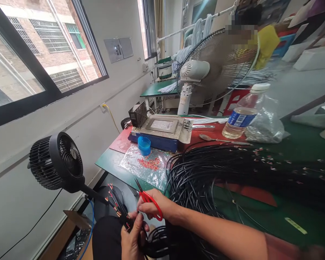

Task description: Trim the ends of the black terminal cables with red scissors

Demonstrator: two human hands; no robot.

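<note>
A large dark-framed window [29,61] fills the left wall, letting in daylight and showing a brick building outside, above a pale grey wall [78,119]. A green-topped workbench [300,148] runs along the right, with a second green table [154,90] far back beneath another window [148,29]. A white pedestal fan [203,68] stands between them.
</note>
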